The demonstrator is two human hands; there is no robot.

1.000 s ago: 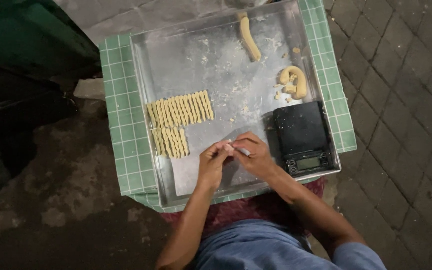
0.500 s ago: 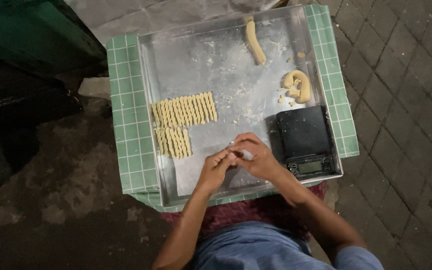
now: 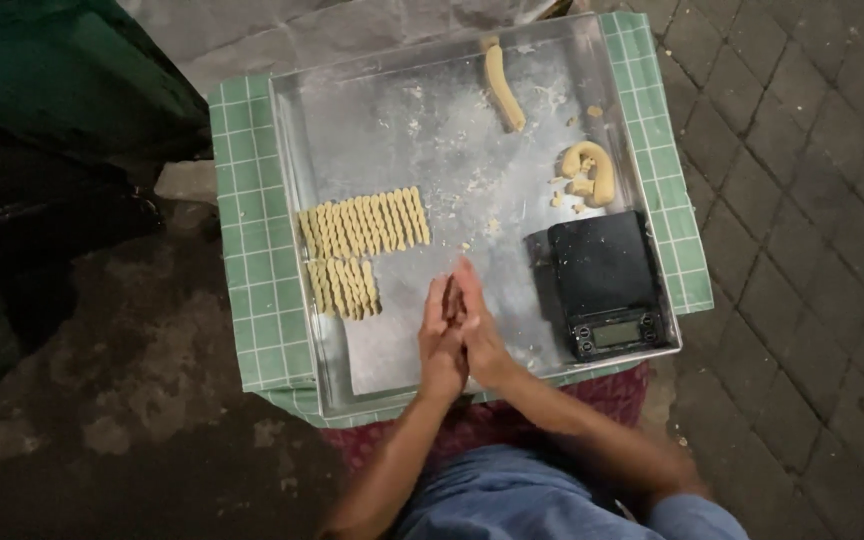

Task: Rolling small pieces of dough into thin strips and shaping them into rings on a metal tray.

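My left hand [image 3: 439, 345] and my right hand [image 3: 482, 325] are pressed flat together, palm to palm, above the near middle of a floured metal tray [image 3: 392, 110]. The small dough piece seen earlier at my fingertips is hidden between the palms. Just left of my hands lie two rows of short twisted dough sticks, a longer row [image 3: 362, 222] and a shorter one [image 3: 344, 287]. A long dough roll [image 3: 504, 88] lies at the tray's far edge. A curled dough lump [image 3: 590, 172] with crumbs sits at the right.
A black digital scale [image 3: 607, 280] stands on the tray's near right corner, close to my right hand. The tray rests on a green checked cloth [image 3: 252, 250]. A dark green bin [image 3: 62, 70] is at the upper left, paving stones [image 3: 802, 200] on the right.
My hands went from pinching a small dough piece with the fingertips to lying flat against each other, fingers straight. The view has shifted a little; the tray's contents are unmoved.
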